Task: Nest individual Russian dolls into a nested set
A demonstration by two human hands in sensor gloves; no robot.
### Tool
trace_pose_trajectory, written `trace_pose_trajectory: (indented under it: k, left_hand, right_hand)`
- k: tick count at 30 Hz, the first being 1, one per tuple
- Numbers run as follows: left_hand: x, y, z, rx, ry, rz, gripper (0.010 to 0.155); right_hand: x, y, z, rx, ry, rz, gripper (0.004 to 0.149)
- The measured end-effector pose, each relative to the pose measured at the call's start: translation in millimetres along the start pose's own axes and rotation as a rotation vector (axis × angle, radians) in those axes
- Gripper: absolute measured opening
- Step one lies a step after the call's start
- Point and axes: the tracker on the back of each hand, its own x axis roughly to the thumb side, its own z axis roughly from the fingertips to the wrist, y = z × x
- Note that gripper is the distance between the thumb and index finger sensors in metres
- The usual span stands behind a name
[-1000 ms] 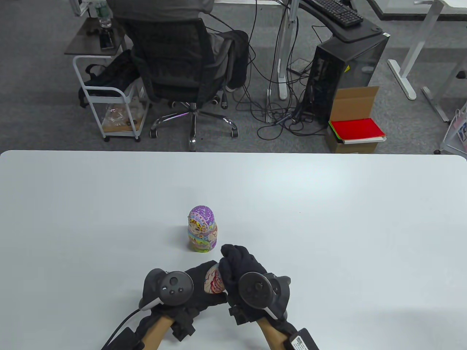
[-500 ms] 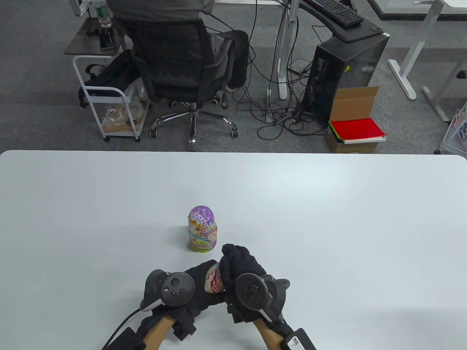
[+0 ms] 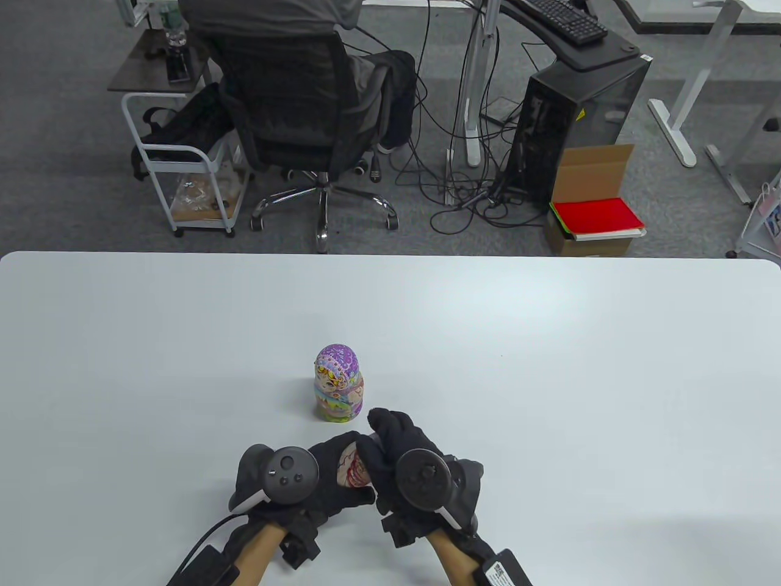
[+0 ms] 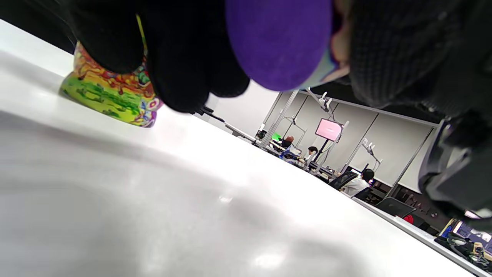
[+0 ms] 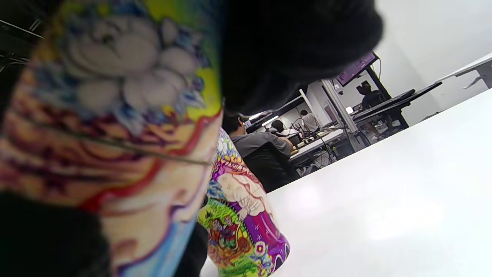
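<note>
Hands are meeting low over the white table (image 3: pixel 549 366): my left hand (image 3: pixel 323 482) and my right hand (image 3: pixel 396 455) are both gripping one small painted wooden doll (image 3: pixel 352 471) between them, fingers wrapping it so only a red and cream patch is showing. I am seeing its purple end (image 4: pixel 278 40) in the left wrist view. Just beyond them, the larger purple-headed nesting doll (image 3: pixel 338 390) is standing upright.

Most of the held doll (image 3: pixel 352 473) is hidden inside the grip of the left hand (image 3: pixel 317 482) and right hand (image 3: pixel 403 464) (only a painted sliver shows). Beyond it, the standing doll (image 4: pixel 111 92) has its upper part masked by gloved fingers (image 4: pixel 180 57) in the left wrist view. In the right wrist view the held doll is a close blur, cut off by the top edge.
</note>
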Motion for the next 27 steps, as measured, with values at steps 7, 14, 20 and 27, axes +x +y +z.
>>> trace_pose_trajectory:
  k: [7,14,20,27]
  left_hand:
    - [-9,12,4,-0.003,0.032,-0.105,0.085]
    - [-41,16,4,-0.062,0.150,-0.065,0.081]
    - [-53,17,4,-0.076,0.196,-0.068,0.080]
    - [-61,24,7,-0.053,0.258,-0.054,0.080]
  right_hand:
    - [-27,-11,-18,-0.067,0.068,0.539,0.057]
    - [-65,2,-35,0.001,0.262,0.782,0.057]
    - [-63,-5,-36,0.041,0.308,0.727,0.068]
    - [8,-19,-52,0.063,0.190,0.413,0.084]
